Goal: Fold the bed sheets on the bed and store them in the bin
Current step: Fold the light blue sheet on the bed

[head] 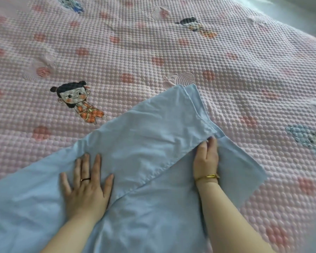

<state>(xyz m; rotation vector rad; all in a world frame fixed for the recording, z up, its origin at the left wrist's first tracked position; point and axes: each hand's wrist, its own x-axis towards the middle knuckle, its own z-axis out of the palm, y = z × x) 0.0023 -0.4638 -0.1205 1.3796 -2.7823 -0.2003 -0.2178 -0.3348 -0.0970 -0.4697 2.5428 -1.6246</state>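
A light blue bed sheet [162, 216] lies on the bed and fills the view from 8 o'clock round to 4 o'clock. It rests on a pink quilted bedspread [153, 52] printed with red dots. One folded flap [144, 128] of the sheet is laid over the lower layer. It runs slantwise from 8 o'clock up toward 1 o'clock, where two hemmed corners sit just beside each other.

The left hand [86, 183] lies palm down at 7 o'clock, fingers spread and straight. It presses flat on the flap near its lower end, and its grip is released. A dark ring [85, 179] shows on one finger.

The right hand [206, 159] sits at 4 o'clock. Its fingers are straight and held together, pointing toward 12 o'clock, and the tips touch the flap's hemmed edge where it crosses the lower layer. Its grip is likewise released, resting on the cloth rather than clasping it. A gold bracelet [208, 177] circles that wrist.

A cartoon child [77, 101] in orange clothes is printed on the bedspread at 9 o'clock, just beyond the sheet's edge.
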